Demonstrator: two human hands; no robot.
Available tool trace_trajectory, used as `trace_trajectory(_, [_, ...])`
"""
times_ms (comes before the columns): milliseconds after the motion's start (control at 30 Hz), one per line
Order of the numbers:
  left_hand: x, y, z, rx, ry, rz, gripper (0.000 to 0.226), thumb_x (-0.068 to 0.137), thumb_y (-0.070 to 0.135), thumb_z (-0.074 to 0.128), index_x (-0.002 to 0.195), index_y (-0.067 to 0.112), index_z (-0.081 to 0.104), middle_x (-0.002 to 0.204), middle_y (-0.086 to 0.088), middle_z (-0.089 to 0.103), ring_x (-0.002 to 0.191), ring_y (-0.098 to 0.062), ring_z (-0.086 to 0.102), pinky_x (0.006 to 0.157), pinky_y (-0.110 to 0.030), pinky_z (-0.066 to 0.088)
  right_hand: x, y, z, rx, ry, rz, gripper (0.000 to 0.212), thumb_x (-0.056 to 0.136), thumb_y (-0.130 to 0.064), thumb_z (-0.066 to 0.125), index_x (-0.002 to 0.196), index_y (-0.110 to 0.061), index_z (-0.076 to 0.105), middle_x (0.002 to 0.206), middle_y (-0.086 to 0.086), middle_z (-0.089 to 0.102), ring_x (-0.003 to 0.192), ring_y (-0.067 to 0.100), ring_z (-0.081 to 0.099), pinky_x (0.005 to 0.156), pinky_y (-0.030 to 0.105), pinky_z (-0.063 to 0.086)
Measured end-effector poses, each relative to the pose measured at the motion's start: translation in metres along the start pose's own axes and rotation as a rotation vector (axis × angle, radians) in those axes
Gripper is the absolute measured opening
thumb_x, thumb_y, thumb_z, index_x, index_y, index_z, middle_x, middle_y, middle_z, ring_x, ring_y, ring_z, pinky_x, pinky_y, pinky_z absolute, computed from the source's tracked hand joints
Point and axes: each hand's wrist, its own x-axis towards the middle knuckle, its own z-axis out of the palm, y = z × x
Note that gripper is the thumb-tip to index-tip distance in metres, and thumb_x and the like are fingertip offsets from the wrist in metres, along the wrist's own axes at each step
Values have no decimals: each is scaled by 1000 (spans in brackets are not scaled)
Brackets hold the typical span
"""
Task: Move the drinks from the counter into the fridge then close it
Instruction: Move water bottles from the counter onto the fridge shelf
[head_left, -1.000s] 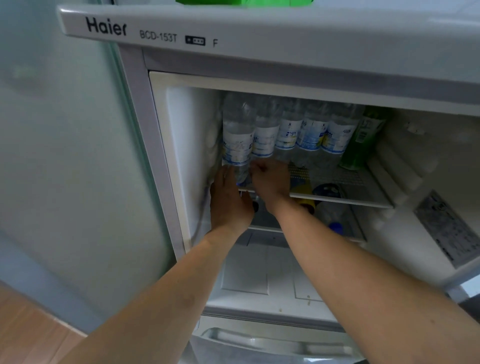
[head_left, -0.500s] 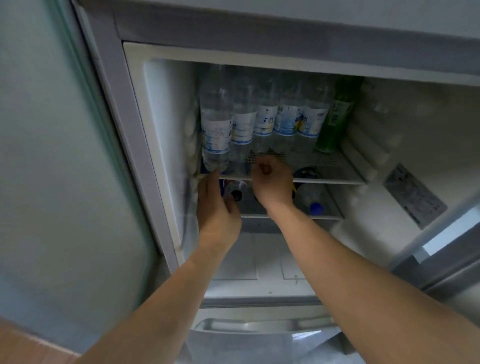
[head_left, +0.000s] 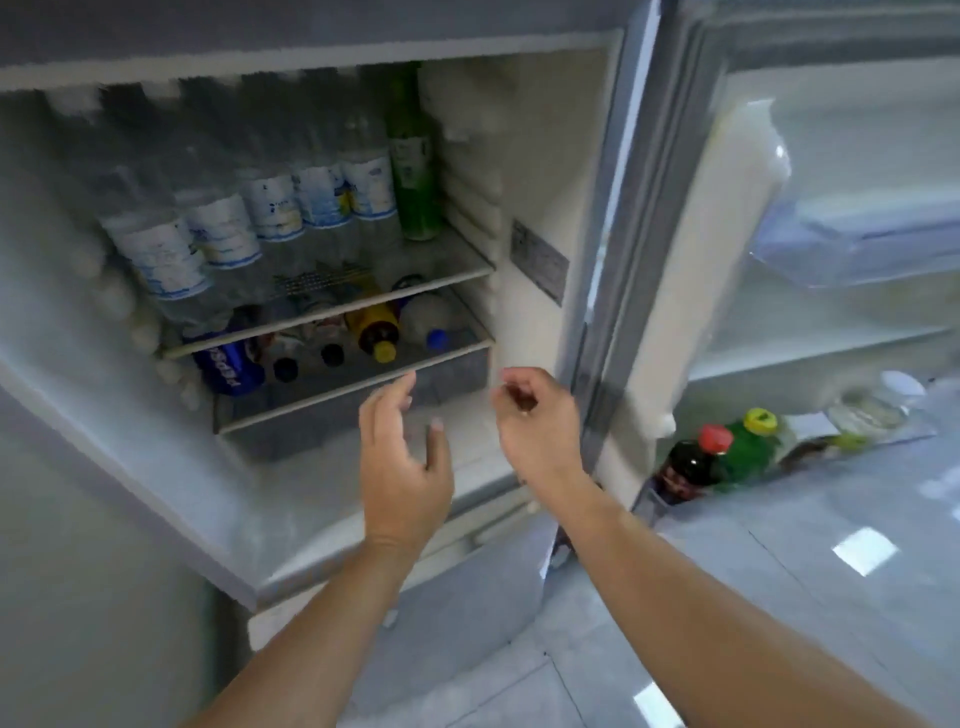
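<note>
Hovering before the open fridge (head_left: 535, 171), my left hand (head_left: 402, 457) is loose-fingered and my right hand (head_left: 540, 415) loosely curled, both empty; water bottles (head_left: 270, 208) line its upper shelf (head_left: 457, 273).

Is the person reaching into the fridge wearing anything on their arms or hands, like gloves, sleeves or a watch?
No. The left hand and right hand are bare, with no gloves, rings, watch or bracelet visible. Both forearms are uncovered as far as the picture shows; no sleeve comes into view.
</note>
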Motion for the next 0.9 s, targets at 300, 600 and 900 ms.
trace_trajectory(300, [-167, 35, 74, -94, -423, 0, 47, 91, 0, 59, 129, 26, 50, 116, 9, 45, 110, 6, 48, 81, -16, 51, -133, 113, -206, -118, 431, 341, 13, 89, -18, 69, 95, -29, 68, 80, -18, 67, 73, -9, 62, 70, 11, 48])
trace_trajectory(600, [-245, 66, 158, -183, -921, -141, 50, 90, 5, 64, 135, 20, 49, 119, 3, 53, 103, -8, 57, 75, -17, 50, -283, 203, -358, -120, 747, 860, 29, 88, -29, 70, 116, -23, 66, 98, -2, 68, 85, 14, 66, 80, 34, 56])
trace_trajectory(900, [-250, 44, 254, -205, -1198, -597, 40, 96, 2, 56, 135, 8, 49, 124, -16, 59, 94, -16, 58, 81, -43, 55, -366, 223, -408, -102, 946, 1146, 36, 88, -33, 71, 119, -16, 62, 108, 7, 65, 93, 24, 64, 90, 49, 56])
